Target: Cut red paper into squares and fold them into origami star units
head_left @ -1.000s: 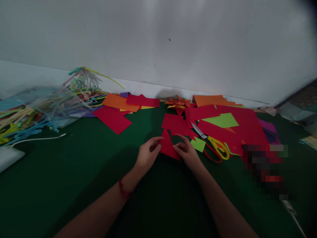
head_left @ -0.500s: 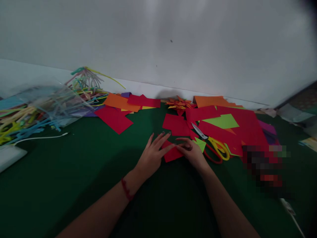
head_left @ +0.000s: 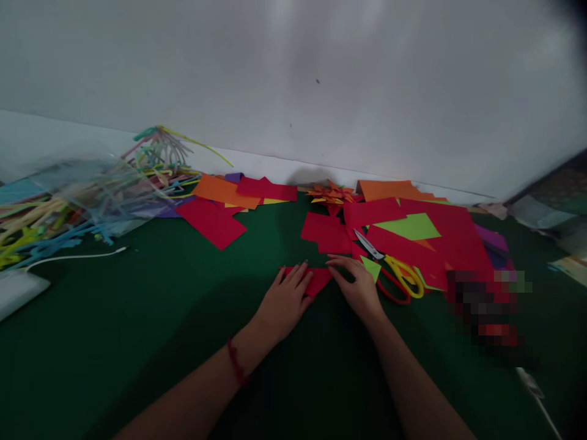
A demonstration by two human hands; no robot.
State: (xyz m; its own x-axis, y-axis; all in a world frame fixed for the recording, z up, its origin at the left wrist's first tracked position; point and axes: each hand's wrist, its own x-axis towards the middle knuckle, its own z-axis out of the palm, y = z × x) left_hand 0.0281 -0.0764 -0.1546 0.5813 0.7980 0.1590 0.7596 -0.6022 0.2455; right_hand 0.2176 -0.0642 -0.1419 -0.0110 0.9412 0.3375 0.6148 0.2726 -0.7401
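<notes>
A piece of red paper (head_left: 318,282) lies on the green table in front of me, now a triangle with its straight edge away from me. My left hand (head_left: 285,299) rests flat across its left part, fingers stretched out, and hides that part. At the triangle's right corner, my right hand (head_left: 355,282) has thumb and forefinger brought together on the paper. Just beyond are cut red paper pieces (head_left: 324,231). Scissors with yellow and red handles (head_left: 398,273) lie right of my right hand, beside a small lime-green paper piece (head_left: 372,267).
An orange-red folded paper flower (head_left: 333,194) sits by the wall. Red, orange and green sheets (head_left: 458,235) pile up on the right. More orange paper (head_left: 224,190) and a plastic bag of pipe cleaners (head_left: 101,189) lie left, near a white device with a cable (head_left: 21,290).
The red paper has gone from a flatter four-sided shape to a folded triangle. My left hand has moved slightly down and left onto it; my right hand has shifted slightly to the right corner.
</notes>
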